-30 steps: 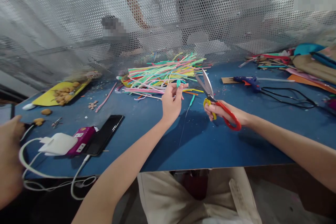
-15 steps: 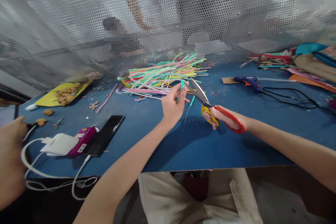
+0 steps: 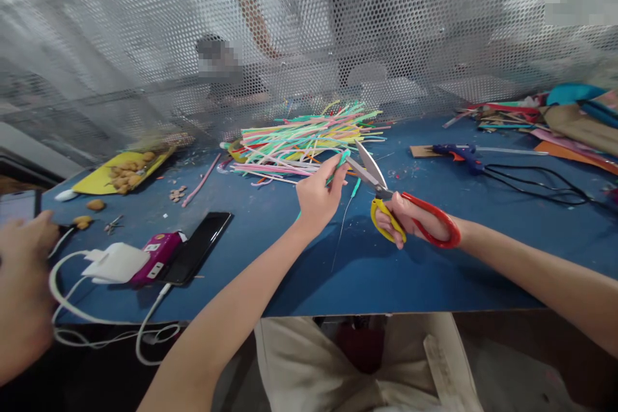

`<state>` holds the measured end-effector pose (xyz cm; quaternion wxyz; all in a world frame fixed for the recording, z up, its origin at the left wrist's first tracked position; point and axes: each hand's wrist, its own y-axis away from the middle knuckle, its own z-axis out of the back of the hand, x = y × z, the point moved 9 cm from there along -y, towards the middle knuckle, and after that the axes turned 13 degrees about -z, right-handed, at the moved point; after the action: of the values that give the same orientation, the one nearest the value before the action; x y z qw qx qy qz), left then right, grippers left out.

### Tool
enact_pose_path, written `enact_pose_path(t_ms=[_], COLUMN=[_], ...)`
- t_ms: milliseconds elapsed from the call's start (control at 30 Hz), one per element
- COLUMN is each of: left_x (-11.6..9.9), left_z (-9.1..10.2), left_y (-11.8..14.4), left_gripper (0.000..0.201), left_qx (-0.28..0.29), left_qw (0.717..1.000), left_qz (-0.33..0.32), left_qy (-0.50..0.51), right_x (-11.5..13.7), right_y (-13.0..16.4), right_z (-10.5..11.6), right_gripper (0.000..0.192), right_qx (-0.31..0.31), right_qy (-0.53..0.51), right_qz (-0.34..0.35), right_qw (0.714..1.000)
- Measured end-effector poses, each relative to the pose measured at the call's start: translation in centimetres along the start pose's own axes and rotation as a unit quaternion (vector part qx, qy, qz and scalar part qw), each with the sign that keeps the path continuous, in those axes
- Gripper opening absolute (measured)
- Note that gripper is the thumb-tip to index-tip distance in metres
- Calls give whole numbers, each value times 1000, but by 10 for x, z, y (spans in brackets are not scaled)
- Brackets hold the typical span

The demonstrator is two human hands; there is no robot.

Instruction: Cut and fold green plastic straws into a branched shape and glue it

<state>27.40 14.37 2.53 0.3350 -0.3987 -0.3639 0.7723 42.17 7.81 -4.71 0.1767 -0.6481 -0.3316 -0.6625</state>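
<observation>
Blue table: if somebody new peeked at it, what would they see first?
Probably the scissors with red and yellow handles, open in the right hand, their blades beside a green piece in the left hand. Next, perhaps, the pile of colourful strips behind the hands, towards the mesh. On the left of the table, a bright purple socket block sits beside a black phone.

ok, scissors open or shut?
Open. The scissors in the right hand have their two blades spread in a clear V.
</observation>
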Motion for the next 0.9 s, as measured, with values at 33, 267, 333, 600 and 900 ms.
enact_pose_path(t_ms=[33,267,333,600,900], left_x=[-1,-14,-16,-29,-32], left_z=[1,1,1,4,-1], left_y=[0,-1,-1,-3,0], left_gripper=[35,31,31,25,23], left_qx=[-2,35,40,12,23], left_qw=[1000,994,993,988,982], left_qz=[-9,-70,-78,-125,-154], left_qy=[-8,-74,-82,-84,-103], right_x=[2,4,1,-13,-8], right_y=[0,-4,-5,-10,-11], right_z=[-3,-17,-18,-7,-16], right_gripper=[61,66,68,70,77], right_qx=[12,69,69,16,76], right_qy=[-18,-98,-103,-81,-95], right_qz=[5,18,20,53,17], right_qw=[1000,993,992,995,992])
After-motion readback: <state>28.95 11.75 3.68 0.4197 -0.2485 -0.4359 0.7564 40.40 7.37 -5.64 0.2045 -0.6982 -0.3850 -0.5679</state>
